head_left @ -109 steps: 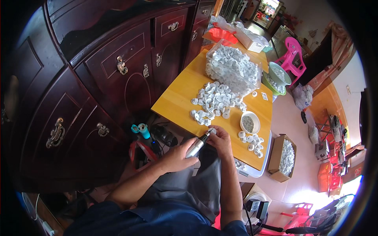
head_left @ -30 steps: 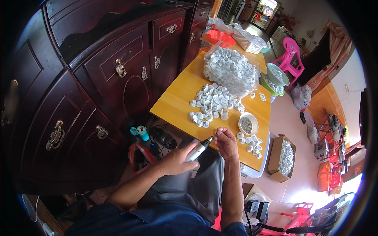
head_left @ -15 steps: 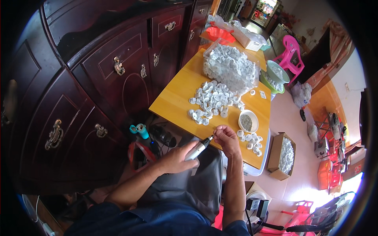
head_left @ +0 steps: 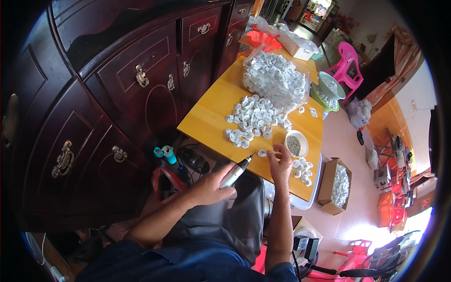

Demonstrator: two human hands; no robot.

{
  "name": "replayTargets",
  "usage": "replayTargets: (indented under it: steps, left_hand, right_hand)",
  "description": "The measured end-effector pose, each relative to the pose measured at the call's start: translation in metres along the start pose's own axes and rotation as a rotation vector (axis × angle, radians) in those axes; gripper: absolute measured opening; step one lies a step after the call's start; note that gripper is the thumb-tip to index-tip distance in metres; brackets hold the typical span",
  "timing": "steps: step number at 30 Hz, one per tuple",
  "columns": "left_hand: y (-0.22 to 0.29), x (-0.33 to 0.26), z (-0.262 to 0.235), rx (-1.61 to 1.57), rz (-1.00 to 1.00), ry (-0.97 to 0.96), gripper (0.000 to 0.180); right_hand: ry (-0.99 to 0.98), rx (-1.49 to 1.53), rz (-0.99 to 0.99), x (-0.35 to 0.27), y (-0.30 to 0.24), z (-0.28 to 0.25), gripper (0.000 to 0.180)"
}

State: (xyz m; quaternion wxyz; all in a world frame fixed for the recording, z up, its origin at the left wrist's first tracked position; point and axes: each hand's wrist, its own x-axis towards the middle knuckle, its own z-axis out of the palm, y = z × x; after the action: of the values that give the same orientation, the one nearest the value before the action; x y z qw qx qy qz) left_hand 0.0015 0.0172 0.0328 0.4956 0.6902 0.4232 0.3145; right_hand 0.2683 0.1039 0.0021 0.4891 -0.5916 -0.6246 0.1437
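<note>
My left hand (head_left: 213,187) is closed around a grey-and-black electric screwdriver (head_left: 233,175), its thin bit pointing up over the near edge of the table. Just past the bit, a single white round plastic part (head_left: 262,152) lies on the wood. My right hand (head_left: 281,164) hovers beside that part, close to a white bowl (head_left: 306,144) of small metal pieces, probably screws. Its thumb and fingers are apart, and I see nothing held in them. Several similar white parts (head_left: 303,171) lie right of this hand, and a larger pile (head_left: 256,117) spreads farther back.
The yellow wooden table (head_left: 206,120) carries a clear bin (head_left: 275,82) heaped with white parts. Dark cabinets (head_left: 136,84) stand close on the left. A cardboard box (head_left: 334,185) of white pieces and a pink chair (head_left: 346,66) are on the right. A turquoise cup (head_left: 168,154) is below the table's left side.
My right hand has left the screwdriver's tip and moved forward and right toward the bowl, its fingers parting. A white part now shows on the table near the bit. The screwdriver has shifted slightly forward.
</note>
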Motion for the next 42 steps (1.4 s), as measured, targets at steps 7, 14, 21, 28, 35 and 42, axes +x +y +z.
replayTargets:
  steps: [7,14,21,28,35,42]
  left_hand:
    - [-0.003,0.0,0.001,0.036,-0.007,0.0,0.073]
    - [-0.003,-0.001,0.002,0.06,-0.018,0.021,0.072]
    - [-0.002,-0.001,0.0,0.054,-0.045,0.009,0.073]
    - [-0.005,-0.001,0.001,0.044,-0.03,0.012,0.071]
    - [-0.007,0.0,0.002,0.049,-0.039,0.01,0.071]
    - [-0.004,0.001,0.001,0.072,-0.057,-0.004,0.071]
  right_hand:
    - [-0.14,-0.229,-0.018,-0.006,-0.009,0.023,0.027]
    - [-0.187,0.167,0.209,-0.013,-0.006,0.025,0.019]
    - [-0.238,0.599,0.417,-0.018,-0.02,0.028,0.02]
    - [-0.244,0.545,0.416,-0.022,-0.02,0.031,0.027]
    - [-0.254,0.536,0.39,-0.027,-0.016,0.036,0.026]
    - [-0.237,0.505,0.397,-0.027,-0.017,0.035,0.025]
